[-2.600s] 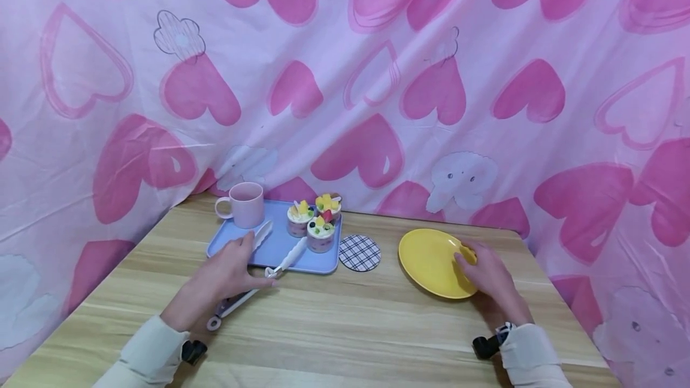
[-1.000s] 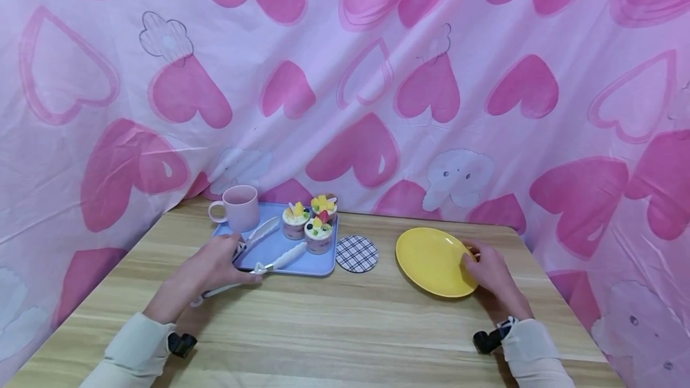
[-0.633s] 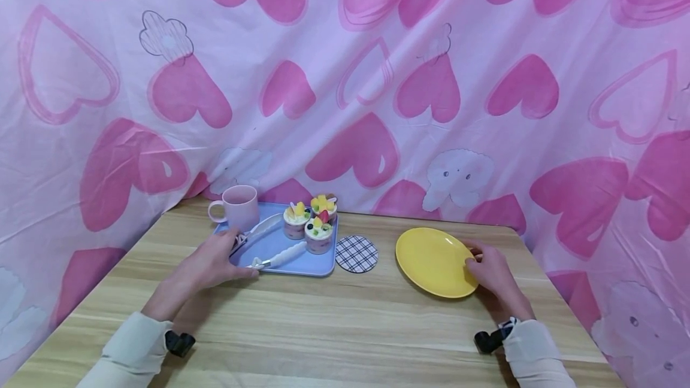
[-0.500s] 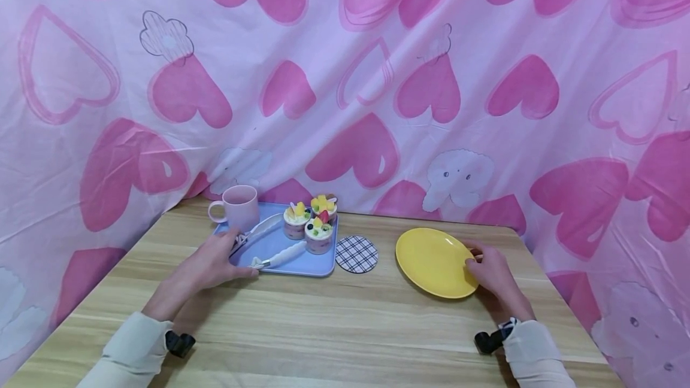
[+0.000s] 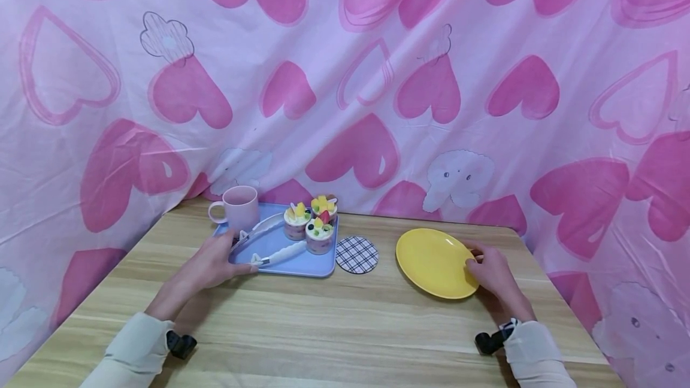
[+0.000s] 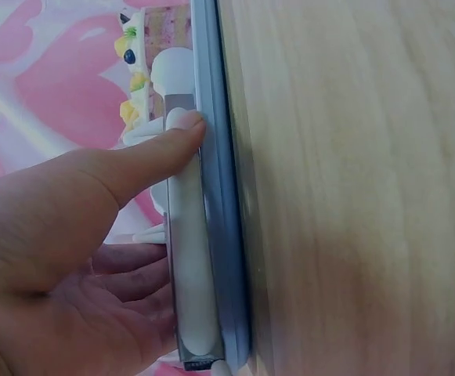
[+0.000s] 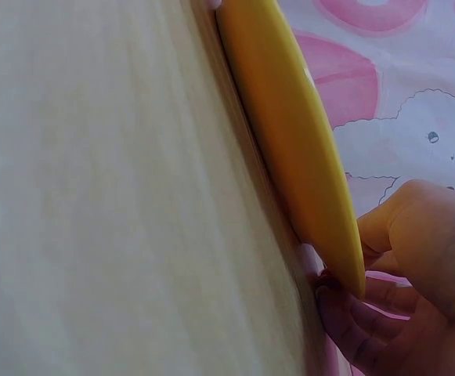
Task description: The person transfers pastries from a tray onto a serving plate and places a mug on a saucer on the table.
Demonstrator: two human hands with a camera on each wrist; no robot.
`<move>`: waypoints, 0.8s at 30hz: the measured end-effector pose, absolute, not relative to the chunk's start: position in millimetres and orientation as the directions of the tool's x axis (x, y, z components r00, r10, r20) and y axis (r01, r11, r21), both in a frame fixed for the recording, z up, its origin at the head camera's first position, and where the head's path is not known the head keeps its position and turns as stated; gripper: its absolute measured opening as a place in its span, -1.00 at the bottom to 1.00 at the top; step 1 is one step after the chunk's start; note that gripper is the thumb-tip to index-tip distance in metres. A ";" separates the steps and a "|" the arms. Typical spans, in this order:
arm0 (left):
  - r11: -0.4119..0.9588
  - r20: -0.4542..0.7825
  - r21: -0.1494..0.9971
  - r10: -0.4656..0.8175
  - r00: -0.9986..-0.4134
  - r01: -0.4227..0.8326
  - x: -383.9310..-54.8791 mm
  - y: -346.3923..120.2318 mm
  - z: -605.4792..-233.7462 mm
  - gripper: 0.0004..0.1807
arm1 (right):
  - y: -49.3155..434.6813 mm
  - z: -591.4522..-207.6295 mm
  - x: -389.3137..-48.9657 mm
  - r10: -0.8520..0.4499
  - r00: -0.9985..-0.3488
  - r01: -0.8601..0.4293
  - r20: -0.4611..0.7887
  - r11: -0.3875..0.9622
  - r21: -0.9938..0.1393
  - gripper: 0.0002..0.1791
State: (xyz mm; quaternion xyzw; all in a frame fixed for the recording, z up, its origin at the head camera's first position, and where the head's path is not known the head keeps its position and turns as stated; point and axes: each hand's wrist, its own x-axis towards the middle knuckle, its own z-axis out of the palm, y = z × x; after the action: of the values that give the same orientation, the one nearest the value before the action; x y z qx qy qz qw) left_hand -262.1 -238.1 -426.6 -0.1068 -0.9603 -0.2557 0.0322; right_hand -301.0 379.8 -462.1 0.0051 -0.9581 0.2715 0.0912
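With my left hand [image 5: 212, 262] I hold the tongs [image 5: 281, 254] at the blue tray [image 5: 269, 241], thumb and fingers wide apart. They look light and springy; I'd squeeze mid-arm. Right of the tray, my right hand [image 5: 489, 265] pinches the yellow plate [image 5: 431, 262], maybe slick, by its rim. From the head camera, my left hand hides the tongs' back end.

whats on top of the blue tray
A pink mug, three dessert cups and white tongs. The mug hides the tray's far-left corner; anything behind it can't be seen.
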 end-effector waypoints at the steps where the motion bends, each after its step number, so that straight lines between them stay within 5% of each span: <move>1: 0.848 0.120 0.479 0.192 -0.974 0.226 -262.7 -238.2 -427.2 0.00 | 379.9 -462.3 -301.1 0.041 -0.983 -0.060 0.179 0.852 -0.520 -0.49; 24: 0.851 0.098 0.498 0.133 -0.986 0.165 -267.8 -242.3 -433.2 -0.02 | 378.4 -460.6 -299.3 0.045 -0.981 -0.061 0.189 0.853 -0.518 -0.52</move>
State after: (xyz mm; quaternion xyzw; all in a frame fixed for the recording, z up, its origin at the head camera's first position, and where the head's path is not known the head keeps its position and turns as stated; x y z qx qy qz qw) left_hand -267.8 -242.3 -433.2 -0.0774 -0.9617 -0.2614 0.0300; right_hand -299.3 378.4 -460.6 0.0042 -0.9576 0.2711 0.0975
